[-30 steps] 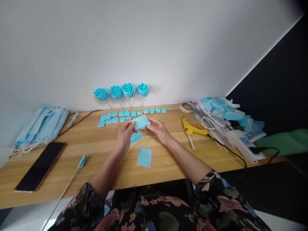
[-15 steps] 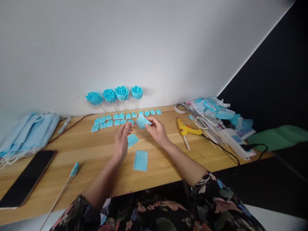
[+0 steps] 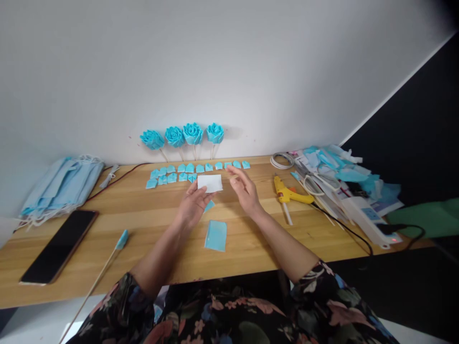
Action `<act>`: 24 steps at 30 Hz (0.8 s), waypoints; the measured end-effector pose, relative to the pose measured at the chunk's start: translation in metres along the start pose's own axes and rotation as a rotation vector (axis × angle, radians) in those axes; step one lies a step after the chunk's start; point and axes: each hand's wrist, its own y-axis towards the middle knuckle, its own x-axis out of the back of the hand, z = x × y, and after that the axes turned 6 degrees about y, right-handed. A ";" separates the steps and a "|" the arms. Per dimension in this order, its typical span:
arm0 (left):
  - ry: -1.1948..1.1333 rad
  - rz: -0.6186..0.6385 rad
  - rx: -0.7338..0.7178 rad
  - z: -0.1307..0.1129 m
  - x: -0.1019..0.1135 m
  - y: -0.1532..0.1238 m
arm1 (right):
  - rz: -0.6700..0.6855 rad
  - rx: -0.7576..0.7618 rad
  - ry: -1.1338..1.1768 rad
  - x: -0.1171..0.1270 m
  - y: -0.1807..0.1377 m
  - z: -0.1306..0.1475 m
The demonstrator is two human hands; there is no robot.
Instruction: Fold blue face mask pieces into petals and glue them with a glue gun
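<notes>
Presently held a white rectangle (image 3: pixel 210 183) up above the wooden surface (image 3: pixel 247 248), pinched in the grip of the left hand (image 3: pixel 193 205), with the thumb over its lower edge. Held the right hand (image 3: pixel 245 191) just beside the piece and clear of its edge, in a wide, loose grip with thumb and fingertips parted. Left hand aside, saw a blue sheet (image 3: pixel 209 206) partly hidden behind it, and nearer the front edge a blue rectangle (image 3: pixel 215 235) lying flat. Noted, farther back, two rows of small folded blue pieces (image 3: pixel 171 177), then four blue flowers (image 3: pixel 192 134) on thin sticks at the wall (image 3: pixel 229 62). Saw on the left a stack of masks (image 3: pixel 62 184), a dark phone (image 3: pixel 60 248) and a blue-tipped stick (image 3: pixel 102 272) reaching past the front edge. Noted on the right a yellow glue gun (image 3: pixel 287 193), near a heap of blue and white scraps (image 3: pixel 333 160).
</notes>
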 end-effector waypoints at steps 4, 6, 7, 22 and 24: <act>0.031 -0.009 -0.011 0.001 -0.004 -0.003 | 0.010 -0.260 0.258 -0.005 0.002 -0.008; 0.051 -0.006 -0.012 0.001 -0.005 -0.004 | 0.044 -0.331 0.308 -0.007 0.001 -0.009; 0.064 0.000 -0.008 0.001 -0.006 -0.004 | 0.056 -0.344 0.309 -0.008 0.001 -0.009; 0.151 -0.102 -0.024 -0.001 -0.002 -0.001 | 0.120 -0.106 0.168 -0.002 0.001 -0.003; 0.081 -0.117 -0.021 -0.004 -0.001 0.000 | 0.123 -0.084 0.136 -0.002 0.001 -0.005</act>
